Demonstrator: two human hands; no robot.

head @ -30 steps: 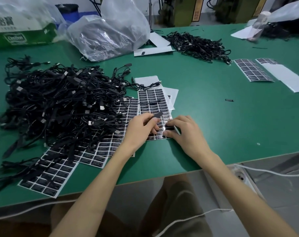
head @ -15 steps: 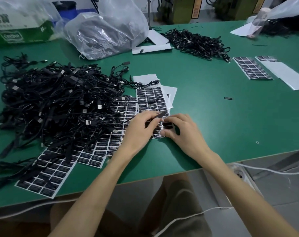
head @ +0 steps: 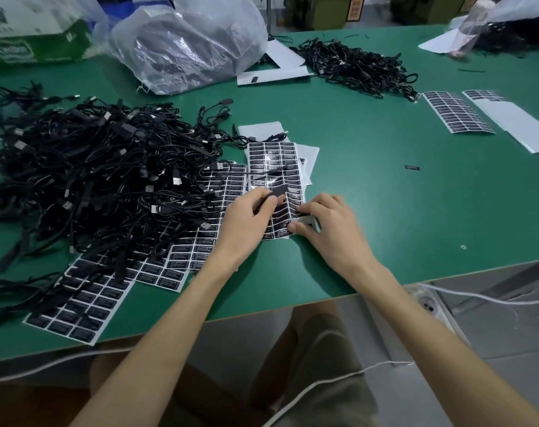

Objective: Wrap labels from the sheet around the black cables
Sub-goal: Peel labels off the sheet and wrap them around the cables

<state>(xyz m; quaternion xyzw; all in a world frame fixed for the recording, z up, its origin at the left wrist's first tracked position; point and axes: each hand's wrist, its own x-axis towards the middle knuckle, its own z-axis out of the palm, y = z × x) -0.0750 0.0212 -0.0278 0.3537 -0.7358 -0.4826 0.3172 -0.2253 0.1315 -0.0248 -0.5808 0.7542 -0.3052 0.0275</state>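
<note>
Pinching label (head: 279, 191) over sheet (head: 272, 158) (left hand (head: 246, 224))

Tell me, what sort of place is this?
Probably a small factory or assembly workshop: a green workbench holds big tangled piles of identical black cables, several sheets of printed labels and a bulging plastic bag.

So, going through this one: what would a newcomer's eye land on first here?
First, the big tangled heap of black cables on the left of the green table. Then the two hands at near centre: the left hand pinches a small black piece, the right hand pinches the near corner of a white sheet of black labels. Behind, a crumpled clear plastic bag.
</note>
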